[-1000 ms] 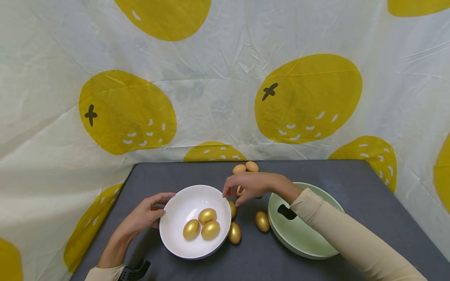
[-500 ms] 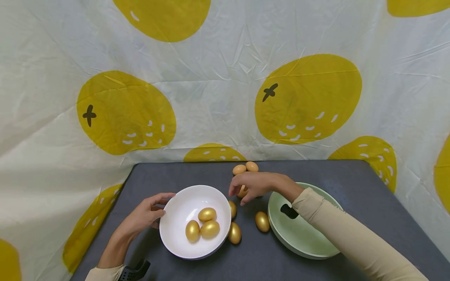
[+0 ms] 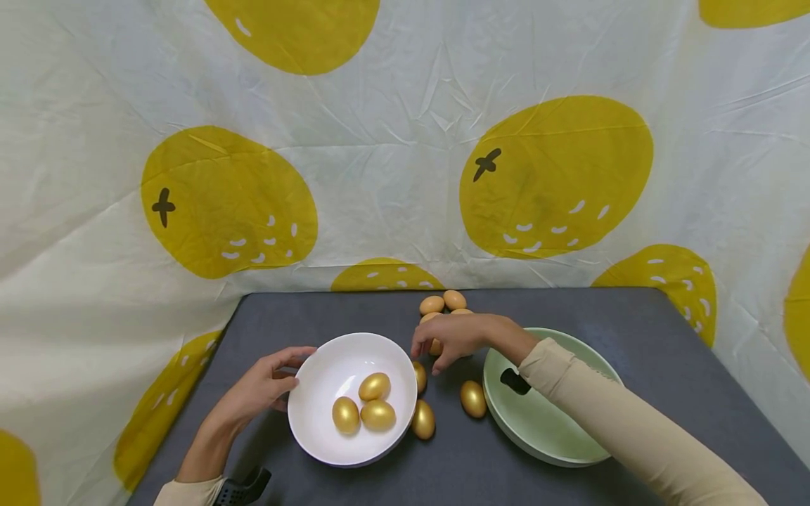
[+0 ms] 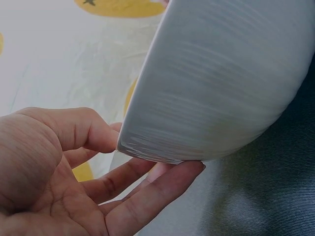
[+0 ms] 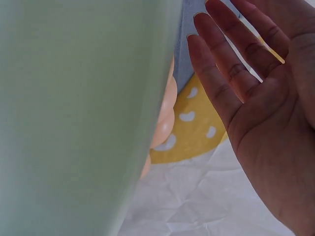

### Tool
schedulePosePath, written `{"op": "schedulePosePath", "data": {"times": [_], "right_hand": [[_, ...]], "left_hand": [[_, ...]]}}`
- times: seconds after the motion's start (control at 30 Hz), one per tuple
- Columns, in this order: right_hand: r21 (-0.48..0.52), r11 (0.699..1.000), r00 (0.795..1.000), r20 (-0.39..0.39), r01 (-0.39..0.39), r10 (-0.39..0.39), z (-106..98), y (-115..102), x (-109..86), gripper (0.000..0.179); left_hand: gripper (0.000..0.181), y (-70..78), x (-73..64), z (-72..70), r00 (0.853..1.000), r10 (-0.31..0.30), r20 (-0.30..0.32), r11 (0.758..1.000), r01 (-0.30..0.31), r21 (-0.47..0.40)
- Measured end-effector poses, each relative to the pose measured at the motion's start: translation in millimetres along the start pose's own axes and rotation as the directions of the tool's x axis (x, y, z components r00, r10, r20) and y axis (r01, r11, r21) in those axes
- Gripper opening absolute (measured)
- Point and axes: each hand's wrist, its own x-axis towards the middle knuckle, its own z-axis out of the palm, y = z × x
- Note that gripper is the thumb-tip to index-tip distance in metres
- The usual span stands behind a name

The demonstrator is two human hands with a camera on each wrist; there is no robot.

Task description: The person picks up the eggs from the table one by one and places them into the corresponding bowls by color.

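Observation:
A white bowl with three golden eggs in it is on the dark table. My left hand holds its left rim. In the left wrist view the thumb meets the rim, and the fingers touch the outer wall. My right hand hovers right of the bowl, over the eggs there, with fingers pointing down. The right wrist view shows those fingers extended and holding nothing. Two more golden eggs lie against the bowl's right side, the nearer golden egg in plain sight and the farther golden egg partly hidden.
Several brown eggs cluster behind the right hand, some partly hidden. A green bowl stands to the right, under the right forearm. Another golden egg lies beside it. A curtain with yellow fruit prints hangs behind the table.
The right hand has shifted slightly right, away from the white bowl's rim. Eggs inside the bowl have rolled a little. The left hand stays put.

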Motion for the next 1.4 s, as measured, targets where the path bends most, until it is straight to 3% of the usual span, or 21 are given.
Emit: {"op": "schedulePosePath", "data": {"times": [0.7,0.97,1.4], "right_hand": [[-0.044,0.999,0.999,0.046,0.014,-0.012,6.5,-0.2,7.7,0.027],[-0.103,0.995,0.998,0.064,0.004,0.002,10.1,0.8,12.6,0.024],[-0.138,0.986,0.989,0.097,-0.097,0.111,16.6,-1.6,17.2,0.026]], "left_hand": [[0.052,0.8,-0.1,-0.1,1.0,-0.007,-0.003,1.0,0.007,0.0],[0.052,2.3,-1.3,0.4,1.0,0.008,0.018,1.0,-0.008,-0.011],[0.052,2.1,-0.8,0.2,1.0,0.0,0.004,1.0,0.0,-0.008]]}}
